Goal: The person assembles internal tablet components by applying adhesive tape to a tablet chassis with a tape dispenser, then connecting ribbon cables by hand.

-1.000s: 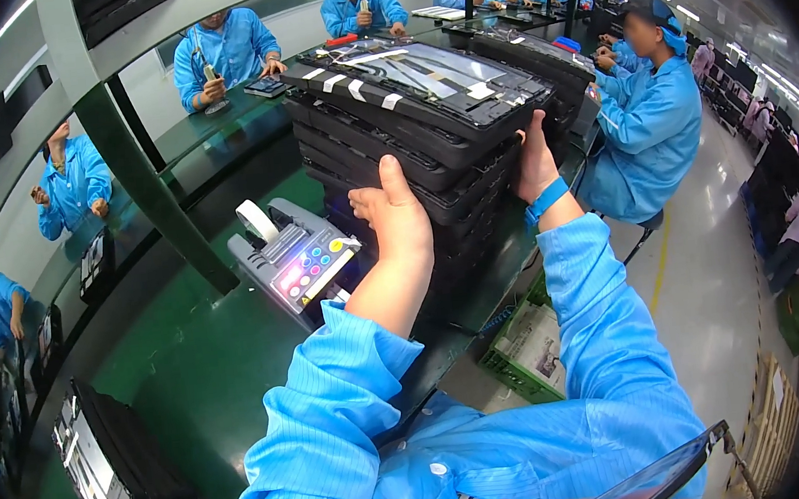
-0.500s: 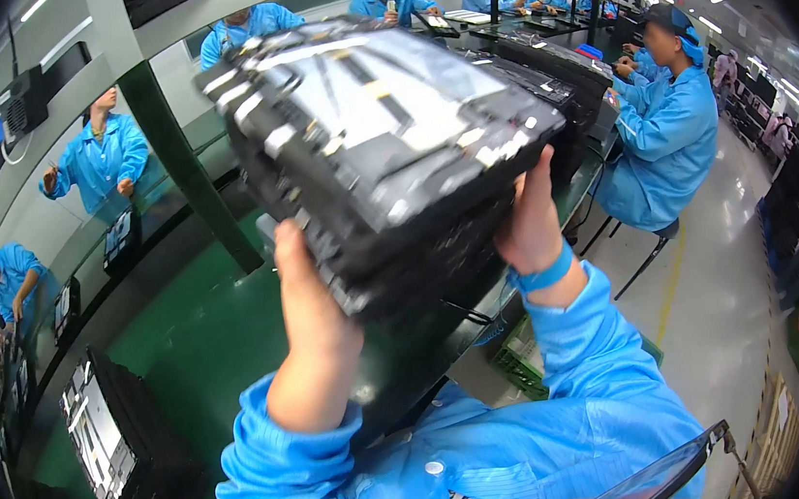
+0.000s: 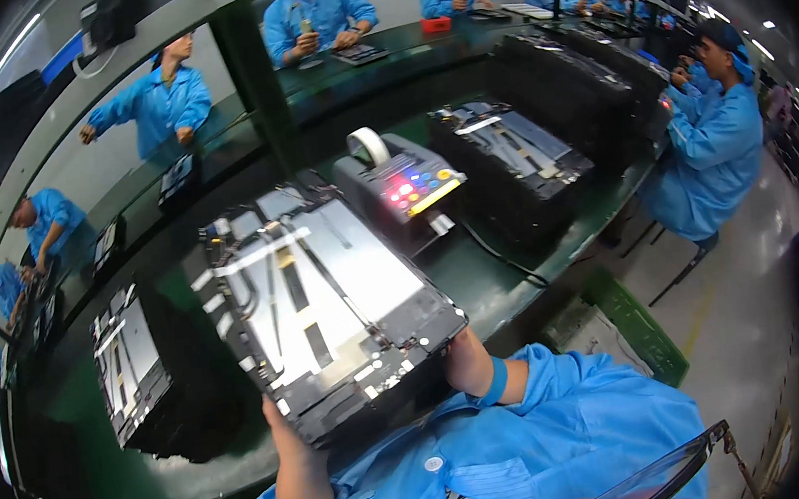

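Observation:
In front of my body I carry a stack of opened tablet bodies (image 3: 328,306), black at the sides, with a broad silver plate and dark ribbon cables on top. My left hand (image 3: 292,448) grips its near left corner from the side, the fingers mostly hidden under it. The near right end rests against my right hand (image 3: 469,359), which wears a blue wristband and is partly covered by the stack. Just beyond stands a grey tape dispenser (image 3: 403,186) with a white roll and lit buttons. A similar tablet stack (image 3: 135,370) sits on the bench to the left.
Another tablet stack (image 3: 510,145) stands right of the dispenser, with more dark stacks (image 3: 574,61) farther back. A black cable crosses the green bench (image 3: 491,288). Below its edge is a green crate (image 3: 637,327). A seated co-worker (image 3: 715,143) is at the right; others work across the bench.
The stack has come down and toward my body, with both hands still holding it. My view has shifted, and the dispenser and the stack beyond it now show behind.

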`<state>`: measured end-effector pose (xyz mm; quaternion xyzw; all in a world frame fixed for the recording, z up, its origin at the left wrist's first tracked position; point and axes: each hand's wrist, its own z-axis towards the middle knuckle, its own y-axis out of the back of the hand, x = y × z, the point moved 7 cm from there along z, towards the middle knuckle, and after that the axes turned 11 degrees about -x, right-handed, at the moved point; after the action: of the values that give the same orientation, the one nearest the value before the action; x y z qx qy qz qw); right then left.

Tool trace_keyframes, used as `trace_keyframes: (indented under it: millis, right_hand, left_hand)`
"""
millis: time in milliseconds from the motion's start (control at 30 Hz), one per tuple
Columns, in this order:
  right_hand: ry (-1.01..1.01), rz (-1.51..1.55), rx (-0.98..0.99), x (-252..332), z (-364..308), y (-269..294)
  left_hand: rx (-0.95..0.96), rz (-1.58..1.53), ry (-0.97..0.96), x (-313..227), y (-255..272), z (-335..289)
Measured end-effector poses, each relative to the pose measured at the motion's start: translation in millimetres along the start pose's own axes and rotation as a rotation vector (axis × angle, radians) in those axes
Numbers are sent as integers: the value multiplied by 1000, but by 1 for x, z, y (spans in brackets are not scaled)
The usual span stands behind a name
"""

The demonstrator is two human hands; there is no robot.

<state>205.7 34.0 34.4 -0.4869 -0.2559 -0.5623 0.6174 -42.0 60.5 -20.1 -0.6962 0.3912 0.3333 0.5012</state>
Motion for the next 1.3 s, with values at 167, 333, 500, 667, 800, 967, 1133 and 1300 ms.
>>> trace_keyframes:
  millis: [167, 333, 500, 667, 800, 967, 1133, 1300]
  right_hand:
    - [-30, -200, -16, -30, -22, -2]
    - [-264, -35, 203, -44, -26, 6]
    - [-424, 305, 167, -14, 43, -2]
    - [-448, 46, 88, -12, 109, -33]
    - [-596, 82, 87, -7, 115, -59]
    - [-594, 168, 169, -5, 116, -68]
    - [-641, 109, 81, 3, 106, -65]
    - [-293, 28, 200, 8, 84, -46]
  left_hand:
    - [18, 103, 37, 6, 11, 4]
    - [29, 135, 94, -10, 4, -6]
    - [168, 168, -365, -77, -5, 14]
    - [112, 83, -326, -111, -45, 56]
    - [183, 60, -414, -120, -65, 68]
    - [214, 176, -430, -121, -69, 78]
    - [283, 198, -435, -116, -78, 65]
    - [159, 136, -430, -95, -67, 26]
